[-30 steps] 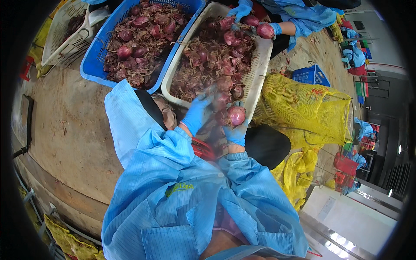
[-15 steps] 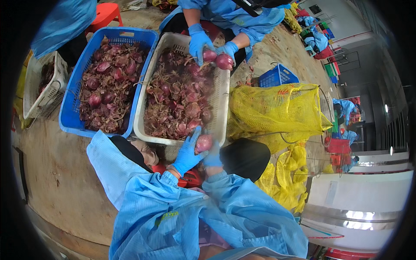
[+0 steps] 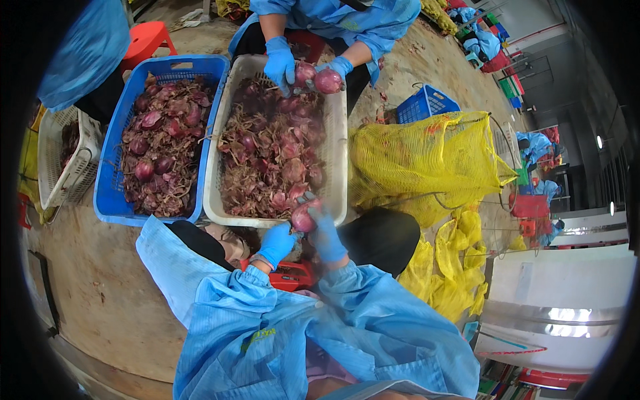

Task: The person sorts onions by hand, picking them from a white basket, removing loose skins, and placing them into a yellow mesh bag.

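Over the near rim of the white crate [image 3: 340, 153], my blue-gloved right hand [image 3: 327, 233] is closed around a red onion [image 3: 305, 217]. My left hand [image 3: 277, 245], gloved too, is just below and left of it. Its fingers are curled together close by the onion's lower side, and whatever they pinch is hidden. Loose papery skins [image 3: 267, 167] and more red onions fill the crate. Across from me, a co-worker's gloved hands [image 3: 281, 65] are above the crate's far end, with two red onions [image 3: 327, 81] at them.
Left of the white crate stands a blue crate [image 3: 220, 87] of onions and skins. Another white crate [image 3: 50, 153] is farther left. A yellow mesh bag [image 3: 427, 150] on a wire frame is at the right, with a blue basket [image 3: 427, 105] behind it. A red stool [image 3: 148, 41] stands far left.
The onion has passed from my left hand into my right hand's grip. My left hand has drawn down and left, with its fingers now curled. The view has shifted slightly.
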Action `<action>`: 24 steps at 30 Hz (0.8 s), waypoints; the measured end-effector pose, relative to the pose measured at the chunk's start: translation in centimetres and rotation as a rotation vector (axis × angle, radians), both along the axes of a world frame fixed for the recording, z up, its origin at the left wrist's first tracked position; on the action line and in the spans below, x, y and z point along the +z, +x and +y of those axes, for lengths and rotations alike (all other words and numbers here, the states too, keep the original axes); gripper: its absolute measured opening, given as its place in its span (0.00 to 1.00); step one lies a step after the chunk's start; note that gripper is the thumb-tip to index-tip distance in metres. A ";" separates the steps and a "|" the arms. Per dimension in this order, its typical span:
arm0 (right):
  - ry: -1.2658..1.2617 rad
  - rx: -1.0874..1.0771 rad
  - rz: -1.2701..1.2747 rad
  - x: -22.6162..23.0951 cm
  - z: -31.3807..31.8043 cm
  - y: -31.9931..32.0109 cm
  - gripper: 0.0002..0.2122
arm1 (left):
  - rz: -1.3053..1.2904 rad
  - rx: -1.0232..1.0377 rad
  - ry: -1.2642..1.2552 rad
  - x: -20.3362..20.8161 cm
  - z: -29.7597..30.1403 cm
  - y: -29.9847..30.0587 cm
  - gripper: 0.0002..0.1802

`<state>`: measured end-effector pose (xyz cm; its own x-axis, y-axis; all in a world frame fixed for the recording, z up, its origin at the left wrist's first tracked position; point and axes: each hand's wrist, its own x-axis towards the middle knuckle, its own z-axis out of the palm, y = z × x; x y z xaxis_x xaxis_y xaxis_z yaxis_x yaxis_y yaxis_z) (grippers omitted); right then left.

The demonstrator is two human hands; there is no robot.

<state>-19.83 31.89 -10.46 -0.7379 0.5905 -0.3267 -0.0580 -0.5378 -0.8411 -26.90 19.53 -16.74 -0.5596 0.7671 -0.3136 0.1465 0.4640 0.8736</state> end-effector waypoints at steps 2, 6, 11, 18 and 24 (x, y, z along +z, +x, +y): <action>-0.065 0.054 -0.034 1.5 -0.2 0.0 0.22 | 0.096 -0.084 -0.080 0.7 -0.1 -0.5 0.22; -0.311 0.098 0.031 0.9 1.4 0.9 0.18 | 0.051 -0.156 0.085 2.7 -0.5 -0.7 0.17; -0.598 0.031 0.216 1.2 0.9 0.6 0.20 | -0.307 -0.154 0.405 3.2 0.2 -0.1 0.12; -0.226 0.005 0.246 1.7 1.8 0.7 0.25 | -0.866 0.100 0.542 9.1 0.3 -0.9 0.12; -0.493 -0.034 0.321 1.0 2.6 1.1 0.30 | -0.908 0.426 0.512 7.4 -0.5 -1.6 0.22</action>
